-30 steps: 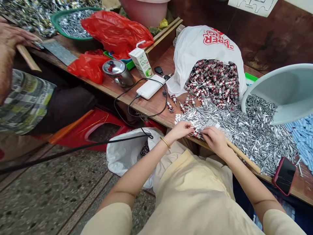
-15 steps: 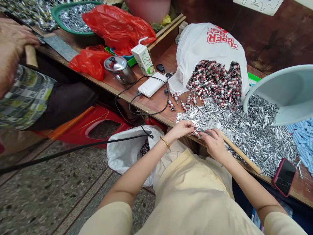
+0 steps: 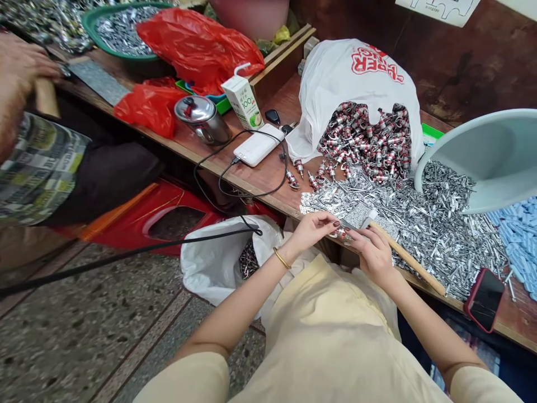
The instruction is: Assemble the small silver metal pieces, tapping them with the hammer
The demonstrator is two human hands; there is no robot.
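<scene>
At the bench edge, my left hand (image 3: 315,229) is closed in a pinch, its fingertips by one end of a small red-and-silver hook bolt (image 3: 342,233). What the left fingertips grip, if anything, is too small to make out. My right hand (image 3: 372,249) is closed with its fingers on the other end of the hook bolt. Just beyond the hands is a flat metal plate (image 3: 356,217). A hammer (image 3: 413,261) with a white head and wooden handle lies beside my right hand, over a pile of loose silver metal parts (image 3: 444,240).
A white plastic bag (image 3: 327,73) spills red-and-silver hook bolts. A grey tub (image 3: 503,145) lies tipped at right, near blue plugs (image 3: 520,235) and a phone (image 3: 485,299). A power bank (image 3: 259,146), metal mug (image 3: 202,118) and drink carton (image 3: 242,101) stand left. Another person's hand (image 3: 25,73) grips a wooden handle.
My hands have shifted slightly, and more of the red-and-silver hook bolt shows between them. The whole view has moved a little.
</scene>
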